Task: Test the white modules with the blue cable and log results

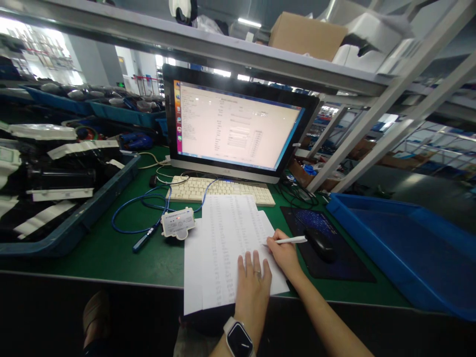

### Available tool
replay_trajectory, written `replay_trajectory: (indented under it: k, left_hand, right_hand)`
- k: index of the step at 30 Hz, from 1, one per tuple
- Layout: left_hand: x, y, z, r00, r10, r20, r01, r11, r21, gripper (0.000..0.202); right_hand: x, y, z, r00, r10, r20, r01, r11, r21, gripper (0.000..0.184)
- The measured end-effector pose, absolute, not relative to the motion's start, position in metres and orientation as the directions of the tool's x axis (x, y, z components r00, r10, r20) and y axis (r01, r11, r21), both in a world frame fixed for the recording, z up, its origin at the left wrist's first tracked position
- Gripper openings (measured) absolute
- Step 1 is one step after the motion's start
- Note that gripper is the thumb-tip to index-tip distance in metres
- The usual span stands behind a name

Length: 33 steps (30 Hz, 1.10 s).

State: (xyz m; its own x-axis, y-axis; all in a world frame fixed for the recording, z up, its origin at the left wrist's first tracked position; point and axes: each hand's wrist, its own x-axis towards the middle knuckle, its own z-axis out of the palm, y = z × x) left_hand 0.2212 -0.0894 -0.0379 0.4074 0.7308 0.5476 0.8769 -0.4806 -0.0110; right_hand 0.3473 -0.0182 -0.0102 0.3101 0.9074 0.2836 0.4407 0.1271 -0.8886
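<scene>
My left hand [253, 280] lies flat, fingers stretched out, on printed sheets of paper [223, 243] at the front edge of the green table; a smartwatch [240, 341] is on its wrist. My right hand [284, 253] is closed around a white pen [292, 240], its tip touching the right side of the paper. A black mouse [320, 245] sits on a dark mouse pad [330, 258] just right of the pen.
Behind the paper are a white keyboard [223, 191] and a lit monitor [238, 126]. A small white device [177, 223] with blue cables lies left of the paper. Blue bins stand at the left [92, 208] and right [405, 248]. A cardboard box [307, 35] sits on the shelf above.
</scene>
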Motion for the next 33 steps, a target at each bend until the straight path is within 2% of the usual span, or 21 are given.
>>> replay_trajectory:
  k: [6, 11, 18, 25, 33]
  left_hand:
    - [0.227, -0.086, -0.052, 0.365, 0.706, 0.607, 0.892, -0.452, -0.01, 0.031]
    - [0.235, -0.078, -0.07, 0.308, 0.654, 0.691, 0.913, -0.407, -0.022, 0.025]
    - [0.237, -0.071, -0.078, 0.296, 0.58, 0.759, 0.919, -0.391, -0.06, 0.018]
    - [0.239, -0.067, -0.084, 0.291, 0.56, 0.776, 0.923, -0.378, -0.073, 0.015]
    - [0.24, -0.062, -0.083, 0.265, 0.469, 0.843, 0.931, -0.353, -0.096, 0.018]
  right_hand:
    - [0.356, -0.016, -0.016, 0.456, 0.861, 0.225, 0.263, 0.111, -0.958, 0.028]
    - [0.358, -0.013, -0.02, 0.484, 0.853, 0.193, 0.175, 0.122, -0.977, 0.034]
    - [0.359, -0.012, -0.021, 0.48, 0.865, 0.143, 0.175, 0.066, -0.982, 0.034]
    - [0.357, -0.013, -0.018, 0.488, 0.858, 0.161, 0.217, 0.06, -0.974, 0.034]
    - [0.362, -0.011, -0.025, 0.463, 0.868, 0.179, 0.22, 0.083, -0.972, 0.035]
